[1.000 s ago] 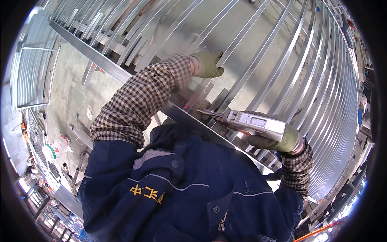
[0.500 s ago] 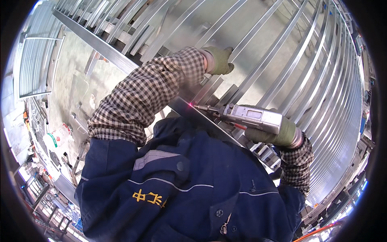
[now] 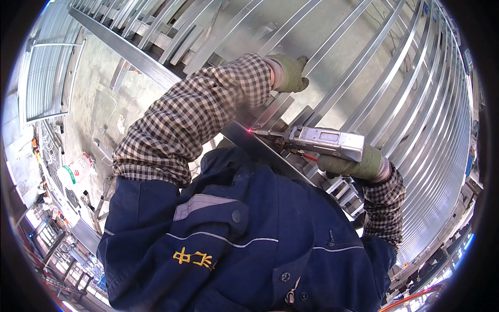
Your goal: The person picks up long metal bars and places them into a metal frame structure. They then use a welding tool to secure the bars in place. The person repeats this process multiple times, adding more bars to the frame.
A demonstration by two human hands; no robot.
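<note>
My right hand (image 3: 351,163), in a green work glove, is wrapped round the handle of a silver handheld laser welding gun (image 3: 325,140). Its narrow nozzle points left, and a small pink-red light glows at the tip, against the dark edge rail (image 3: 243,139) of a metal frame close to my chest. Farther out, my left hand (image 3: 287,73), also gloved, is closed round a slim metal bar (image 3: 330,41) that runs under it toward that rail. Its thumb and forefinger show on either side of the bar; the other fingers are partly hidden.
Many parallel silver bars (image 3: 400,78) spread out ahead and to the right. A long rail (image 3: 125,52) crosses at the upper left. On the left are a stacked metal panel (image 3: 49,78) and a white bucket (image 3: 78,167). An orange hose (image 3: 410,300) lies at the lower right.
The whole view has shifted slightly, so hands, welding gun and bars appear a little higher and to the right. Both hands keep their grips, and the pink-red light stays at the nozzle.
</note>
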